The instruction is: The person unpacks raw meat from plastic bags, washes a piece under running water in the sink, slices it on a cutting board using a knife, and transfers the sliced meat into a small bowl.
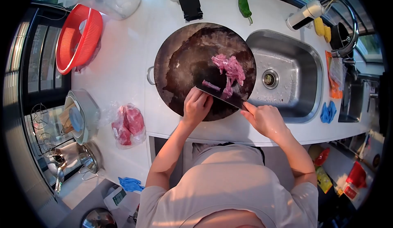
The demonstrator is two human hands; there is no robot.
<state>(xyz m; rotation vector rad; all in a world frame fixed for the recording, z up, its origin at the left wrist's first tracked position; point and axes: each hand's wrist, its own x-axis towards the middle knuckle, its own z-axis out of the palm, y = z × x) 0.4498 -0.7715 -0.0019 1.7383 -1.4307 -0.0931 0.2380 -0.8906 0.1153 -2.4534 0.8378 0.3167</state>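
Note:
On a round dark chopping board (184,68) lies a heap of sliced pink meat (232,70), with a separate strip of meat (211,85) just beyond the blade. My right hand (265,120) is wrapped round the handle of a cleaver (223,98), whose dark blade reaches left across the near part of the board. Curled fingers of my left hand (197,106) press at the blade's left end, near the board's front edge; whatever lies under them is hidden.
Right of the board is a steel sink (303,76). A green pepper (244,3) and a black stand (190,5) lie behind. Bagged meat (129,124) and a red basket (85,39) are on the left. Blue gloves (328,112) lie beyond the sink.

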